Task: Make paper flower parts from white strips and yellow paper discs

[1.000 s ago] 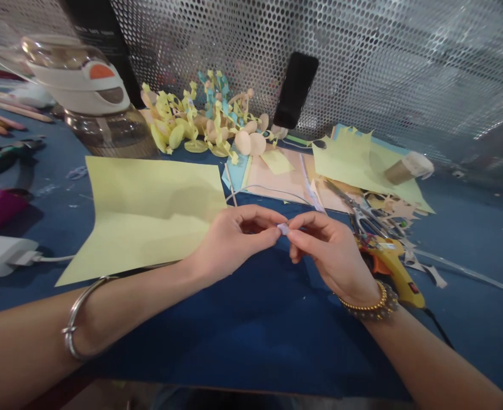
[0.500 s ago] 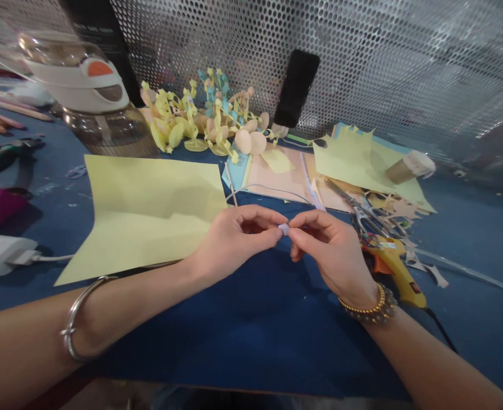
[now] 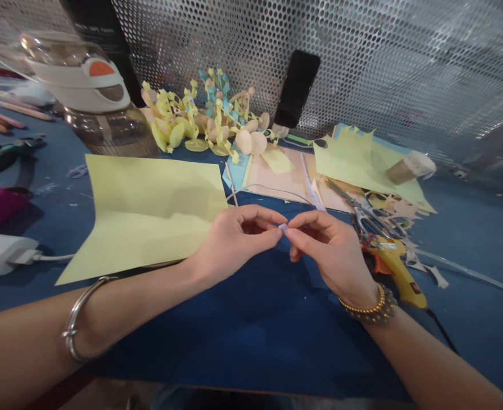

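Between my fingertips, over the blue table, is a small folded piece of lilac paper (image 3: 283, 227). My left hand (image 3: 238, 236) pinches it from the left with thumb and forefinger. From the other side the thumb and forefinger of my right hand (image 3: 326, 242) pinch it too, and they cover much of it. A large sheet of yellow-green paper (image 3: 149, 210) lies beside and under my left wrist. Close to my right hand are metal scissors (image 3: 365, 210) and a yellow glue gun (image 3: 399, 273).
Yellow, blue and peach paper ornaments (image 3: 209, 117) stand at the back. A glass bottle (image 3: 93, 97) rises at the left, near pliers (image 3: 8, 151) and a white charger (image 3: 4, 253). A black phone (image 3: 297, 88) leans on the perforated metal panel (image 3: 217, 34). Paper scraps (image 3: 399, 208) lie at right.
My fingers have shifted very slightly around the lilac paper, and a little less of it shows. Everything else stays where it was.
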The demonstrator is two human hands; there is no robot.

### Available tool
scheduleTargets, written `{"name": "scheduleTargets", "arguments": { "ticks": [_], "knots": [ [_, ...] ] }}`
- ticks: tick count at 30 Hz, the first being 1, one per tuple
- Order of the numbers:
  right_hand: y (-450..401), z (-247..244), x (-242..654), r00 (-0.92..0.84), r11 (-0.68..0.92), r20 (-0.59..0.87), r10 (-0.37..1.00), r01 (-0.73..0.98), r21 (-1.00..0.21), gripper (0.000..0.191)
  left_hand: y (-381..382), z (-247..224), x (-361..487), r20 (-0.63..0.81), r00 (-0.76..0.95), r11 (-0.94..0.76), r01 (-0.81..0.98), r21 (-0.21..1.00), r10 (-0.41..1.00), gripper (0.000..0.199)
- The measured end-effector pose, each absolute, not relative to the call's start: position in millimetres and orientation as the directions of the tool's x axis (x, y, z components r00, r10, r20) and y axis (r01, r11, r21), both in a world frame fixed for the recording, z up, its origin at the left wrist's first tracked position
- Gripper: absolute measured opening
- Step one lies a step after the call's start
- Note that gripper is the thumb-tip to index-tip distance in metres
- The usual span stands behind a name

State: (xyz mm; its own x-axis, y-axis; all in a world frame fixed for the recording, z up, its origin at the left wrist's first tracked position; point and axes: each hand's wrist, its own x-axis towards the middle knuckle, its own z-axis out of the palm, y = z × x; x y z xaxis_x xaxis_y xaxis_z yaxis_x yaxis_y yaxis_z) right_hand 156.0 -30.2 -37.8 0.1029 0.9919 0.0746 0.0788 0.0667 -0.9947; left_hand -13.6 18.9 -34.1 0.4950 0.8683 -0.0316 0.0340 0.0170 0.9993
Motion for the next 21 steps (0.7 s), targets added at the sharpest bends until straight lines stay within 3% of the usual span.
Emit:
{"name": "scheduleTargets", "arguments": {
  "ticks": [6, 21],
  "knots": [
    [-29.9, -38.1, 156.6, 0.103, 0.025, 0.022, 0.994, -0.022, -0.999, 0.010, 19.0, -33.4, -12.2, -0.027, 0.477, 0.017, 0.026, 1.000, 0.879, 0.022],
    [-29.1, -37.7, 155.1, 0.103, -0.012, -0.016, 0.995, -0.041, -0.999, 0.010, 17.7, -34.9, -13.3, -0.024, 0.495, 0.015, 0.022, 1.000, 0.869, 0.022]
  ]
}}
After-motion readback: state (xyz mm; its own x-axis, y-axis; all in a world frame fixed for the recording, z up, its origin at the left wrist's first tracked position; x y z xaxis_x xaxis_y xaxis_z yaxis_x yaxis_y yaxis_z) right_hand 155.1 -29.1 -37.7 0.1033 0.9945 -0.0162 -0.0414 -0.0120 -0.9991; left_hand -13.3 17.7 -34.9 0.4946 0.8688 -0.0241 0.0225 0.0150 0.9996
